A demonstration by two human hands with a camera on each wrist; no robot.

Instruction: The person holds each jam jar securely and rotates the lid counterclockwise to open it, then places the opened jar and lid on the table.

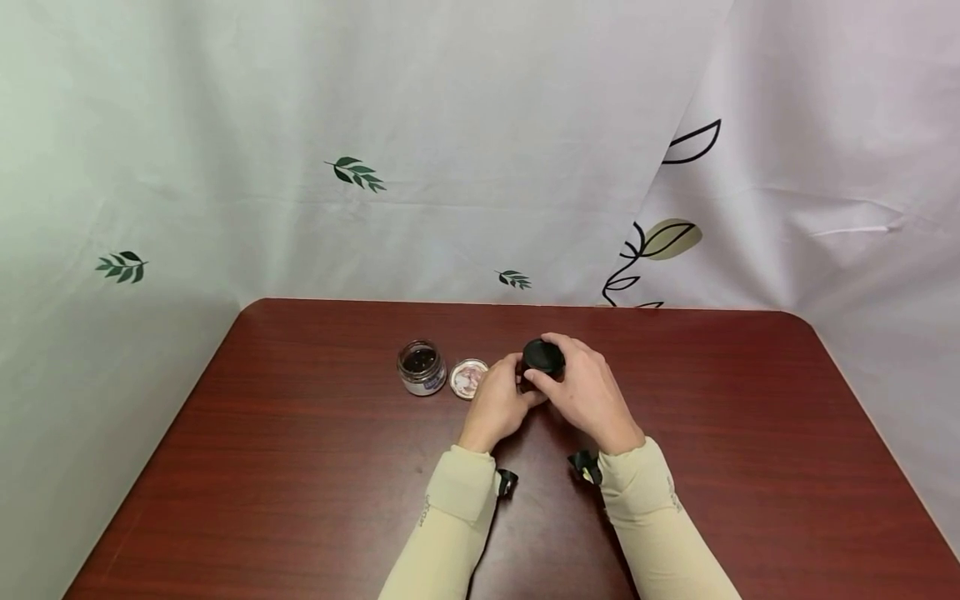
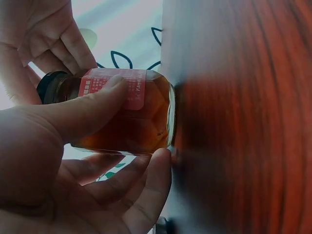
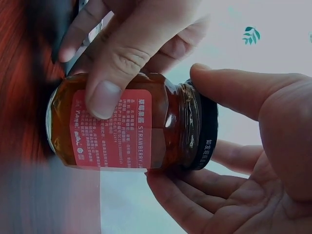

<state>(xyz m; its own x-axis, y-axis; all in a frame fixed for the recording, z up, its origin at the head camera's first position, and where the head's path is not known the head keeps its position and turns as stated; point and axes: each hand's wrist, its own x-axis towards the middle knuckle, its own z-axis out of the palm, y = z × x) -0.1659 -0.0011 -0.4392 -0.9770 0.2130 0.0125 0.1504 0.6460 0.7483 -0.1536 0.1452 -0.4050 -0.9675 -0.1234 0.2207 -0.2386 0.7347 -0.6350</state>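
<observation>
A hexagonal glass jar of strawberry jam [image 3: 163,131] with a red label stands upright between both hands; its amber-red contents show through the glass. My left hand [image 1: 497,404] grips the jar's body, thumb across the label and fingers round the far side. On top, the fingers and thumb of my right hand [image 1: 592,392] hold the black lid [image 1: 543,357] by its rim. Some glass neck shows below the lid in the right wrist view. The jar's base is at or just above the table; I cannot tell which.
Left of the hands stands a lidless glass jar [image 1: 422,371] with dark contents. A round lid [image 1: 467,379] lies beside it, partly behind the left hand. The reddish-brown table [image 1: 300,467] ends at a white curtain [image 1: 450,233] printed with leaves.
</observation>
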